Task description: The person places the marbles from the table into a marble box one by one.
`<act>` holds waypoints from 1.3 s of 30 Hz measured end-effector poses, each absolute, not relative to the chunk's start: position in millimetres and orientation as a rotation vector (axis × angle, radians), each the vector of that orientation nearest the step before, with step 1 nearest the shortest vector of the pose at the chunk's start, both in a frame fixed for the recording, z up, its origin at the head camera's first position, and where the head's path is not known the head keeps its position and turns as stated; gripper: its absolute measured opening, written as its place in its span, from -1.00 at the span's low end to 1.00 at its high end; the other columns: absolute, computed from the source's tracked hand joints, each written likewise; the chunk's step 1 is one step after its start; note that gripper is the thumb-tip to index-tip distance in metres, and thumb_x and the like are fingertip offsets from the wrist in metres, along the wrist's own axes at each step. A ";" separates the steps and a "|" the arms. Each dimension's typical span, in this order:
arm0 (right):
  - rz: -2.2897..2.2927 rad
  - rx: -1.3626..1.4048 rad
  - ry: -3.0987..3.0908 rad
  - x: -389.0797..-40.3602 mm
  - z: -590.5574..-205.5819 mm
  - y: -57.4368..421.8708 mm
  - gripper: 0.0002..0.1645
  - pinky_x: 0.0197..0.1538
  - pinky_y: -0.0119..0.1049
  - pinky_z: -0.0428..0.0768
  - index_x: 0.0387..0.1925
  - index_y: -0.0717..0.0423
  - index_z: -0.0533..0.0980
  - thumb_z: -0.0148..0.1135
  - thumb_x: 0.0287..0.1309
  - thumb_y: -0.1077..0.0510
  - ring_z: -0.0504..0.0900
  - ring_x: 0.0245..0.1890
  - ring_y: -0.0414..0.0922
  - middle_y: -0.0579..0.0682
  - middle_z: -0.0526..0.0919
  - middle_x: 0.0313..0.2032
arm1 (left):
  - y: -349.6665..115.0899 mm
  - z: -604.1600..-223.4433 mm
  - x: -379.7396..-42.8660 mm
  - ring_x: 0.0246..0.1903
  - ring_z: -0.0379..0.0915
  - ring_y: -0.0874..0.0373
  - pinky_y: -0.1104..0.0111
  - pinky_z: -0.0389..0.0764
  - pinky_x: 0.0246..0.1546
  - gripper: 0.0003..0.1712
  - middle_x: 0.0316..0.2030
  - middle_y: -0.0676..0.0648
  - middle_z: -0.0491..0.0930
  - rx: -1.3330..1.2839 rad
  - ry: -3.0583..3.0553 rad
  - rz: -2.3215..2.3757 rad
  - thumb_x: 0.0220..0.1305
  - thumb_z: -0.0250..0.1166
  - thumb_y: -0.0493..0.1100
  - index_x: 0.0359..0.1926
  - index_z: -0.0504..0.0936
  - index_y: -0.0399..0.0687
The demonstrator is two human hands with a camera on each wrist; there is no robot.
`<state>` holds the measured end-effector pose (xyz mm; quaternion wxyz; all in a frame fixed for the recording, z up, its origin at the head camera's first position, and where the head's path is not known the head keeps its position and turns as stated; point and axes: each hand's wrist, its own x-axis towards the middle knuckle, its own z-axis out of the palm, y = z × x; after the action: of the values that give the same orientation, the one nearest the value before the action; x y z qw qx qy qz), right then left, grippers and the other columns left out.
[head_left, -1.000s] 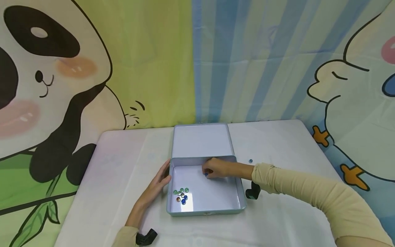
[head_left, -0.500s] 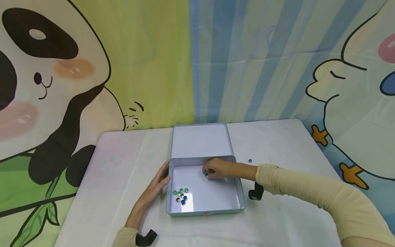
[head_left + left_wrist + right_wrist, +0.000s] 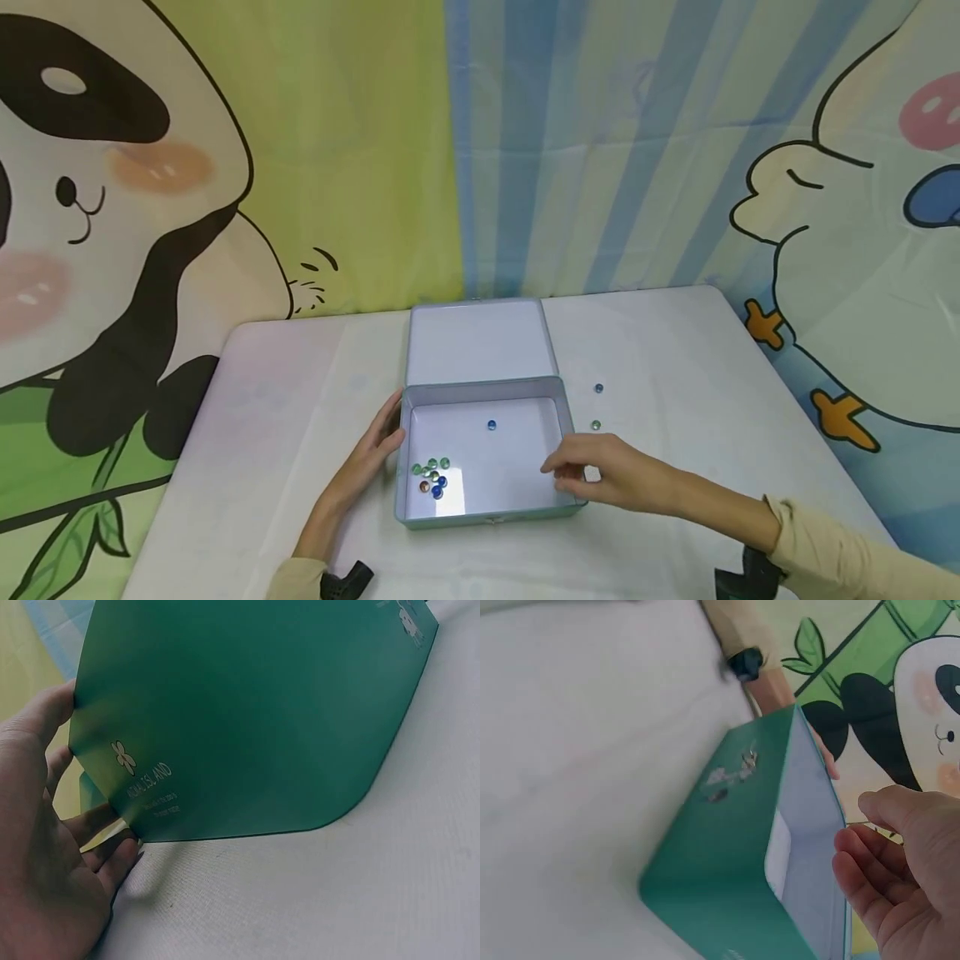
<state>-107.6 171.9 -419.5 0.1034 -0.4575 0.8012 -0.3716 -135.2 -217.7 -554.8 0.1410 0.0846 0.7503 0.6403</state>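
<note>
A metal box (image 3: 487,522), green outside and pale inside, stands with its lid (image 3: 480,342) folded back. Several green, blue and amber marbles (image 3: 432,463) lie near its front left corner. One blue marble (image 3: 492,425) sits apart toward the back. My left hand (image 3: 365,462) rests against the box's left side; in the left wrist view its fingers (image 3: 116,859) touch the green wall. Over the right rim, my right hand (image 3: 618,473) has loosely bent fingers, and no marble shows between them.
Outside the box, to its right, a blue marble (image 3: 598,388) and a green marble (image 3: 596,425) lie on the white table (image 3: 675,350). A curtain (image 3: 585,167) with cartoon animals hangs behind the table.
My right hand has released the blue marble inside the box and drawn back to the right and nearer. The green marble on the table has come into view. My left hand stays by the box.
</note>
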 end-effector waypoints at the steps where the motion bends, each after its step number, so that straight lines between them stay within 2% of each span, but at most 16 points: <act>1: -1.135 -1.367 2.365 -100.3 -420.5 176.5 -0.74 -0.29 -0.59 0.59 -0.04 0.01 0.57 0.21 0.26 0.28 0.57 -0.31 -0.41 -0.17 0.65 -0.27 | -218.2 -554.2 -135.1 0.55 -0.35 -0.13 -0.27 -0.24 0.43 -0.31 0.56 -0.03 -0.17 0.242 2.169 1.849 0.49 -0.04 -0.04 0.49 -0.09 0.53; 10: -1.405 -1.371 2.473 -65.0 -443.4 208.2 -0.55 -0.29 -0.59 0.58 -0.10 0.06 0.57 0.38 -0.05 0.46 0.61 -0.35 -0.31 -0.10 0.66 -0.30 | -220.4 -554.5 -134.1 0.55 -0.36 -0.14 -0.29 -0.25 0.42 -0.31 0.56 -0.04 -0.19 0.244 2.173 1.834 0.50 -0.05 -0.01 0.49 -0.11 0.54; 15: -1.454 -1.184 2.547 -53.2 -458.9 217.1 -0.54 -0.33 -0.54 0.61 -0.09 0.00 0.58 0.36 -0.01 0.45 0.62 -0.39 -0.33 -0.11 0.66 -0.35 | -220.7 -554.0 -134.9 0.54 -0.36 -0.15 -0.31 -0.26 0.41 -0.31 0.56 -0.04 -0.18 0.250 2.169 1.840 0.50 -0.05 -0.02 0.49 -0.11 0.53; 20: -1.462 -0.976 2.615 -47.6 -469.0 222.3 -0.62 -0.36 -0.48 0.64 -0.09 -0.03 0.59 0.33 0.08 0.39 0.62 -0.39 -0.35 -0.13 0.68 -0.34 | -219.6 -553.6 -133.6 0.54 -0.36 -0.17 -0.32 -0.25 0.40 -0.31 0.56 -0.05 -0.17 0.263 2.167 1.847 0.49 -0.04 -0.04 0.49 -0.10 0.53; 24: -1.447 -0.848 2.652 -51.8 -474.9 224.7 -0.70 -0.35 -0.47 0.65 -0.10 -0.01 0.60 0.30 0.13 0.34 0.61 -0.38 -0.36 -0.15 0.68 -0.30 | -218.3 -554.1 -133.4 0.54 -0.35 -0.19 -0.33 -0.24 0.39 -0.31 0.56 -0.07 -0.17 0.273 2.169 1.849 0.49 -0.05 -0.05 0.50 -0.10 0.52; 28: -1.419 -0.781 2.699 -60.9 -484.8 224.4 -0.76 -0.36 -0.47 0.64 -0.13 0.11 0.61 0.31 0.14 0.32 0.60 -0.37 -0.39 -0.05 0.69 -0.32 | -218.0 -554.3 -134.7 0.55 -0.34 -0.13 -0.30 -0.24 0.41 -0.32 0.56 -0.02 -0.16 0.262 2.167 1.849 0.49 -0.05 -0.04 0.49 -0.09 0.55; 36: -1.308 -0.681 2.915 -96.9 -510.3 231.5 -0.67 -0.39 -0.48 0.63 -0.18 0.24 0.62 0.40 -0.07 0.43 0.54 -0.37 -0.44 0.08 0.63 -0.29 | -218.9 -554.2 -136.0 0.54 -0.37 -0.18 -0.31 -0.25 0.40 -0.31 0.56 -0.07 -0.20 0.282 2.165 1.838 0.51 -0.07 -0.03 0.50 -0.13 0.51; 39: -1.255 -0.647 2.956 -113.2 -517.5 234.5 -0.67 -0.38 -0.49 0.62 -0.17 0.26 0.62 0.38 -0.07 0.44 0.51 -0.39 -0.44 0.07 0.61 -0.32 | -218.8 -553.9 -136.5 0.54 -0.36 -0.17 -0.30 -0.25 0.41 -0.31 0.56 -0.07 -0.19 0.280 2.161 1.839 0.50 -0.06 -0.04 0.50 -0.12 0.52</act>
<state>-113.2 234.5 -517.5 -0.0671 -0.1969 0.9004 -0.3822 -136.5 -218.8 -553.9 0.1445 0.0971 0.7499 0.6382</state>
